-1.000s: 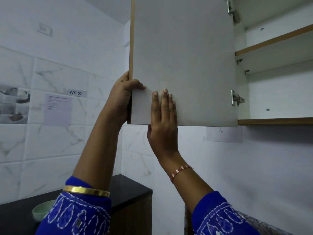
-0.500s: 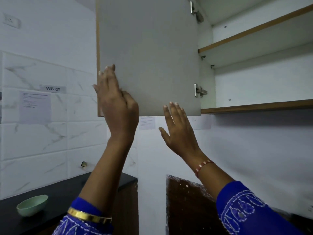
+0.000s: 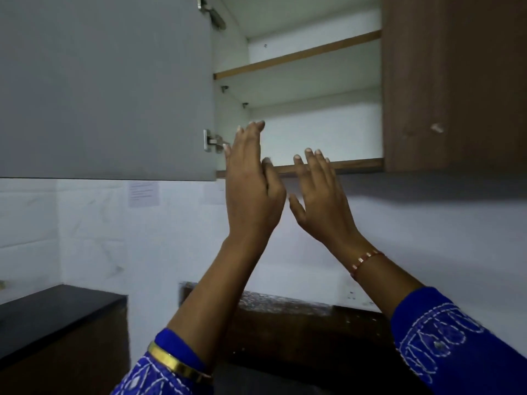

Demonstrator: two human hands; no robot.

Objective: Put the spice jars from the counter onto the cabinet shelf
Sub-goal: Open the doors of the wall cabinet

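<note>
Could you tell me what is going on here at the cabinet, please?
A person is standing under a wall cabinet whose left door is swung wide open. Both hands are raised in front of the opening with fingers straight: the left hand and the right hand hold nothing and touch neither door nor shelf. The lower shelf and the upper shelf show no jars. The right door is closed. No spice jars are in view, so none has been shelved.
</note>
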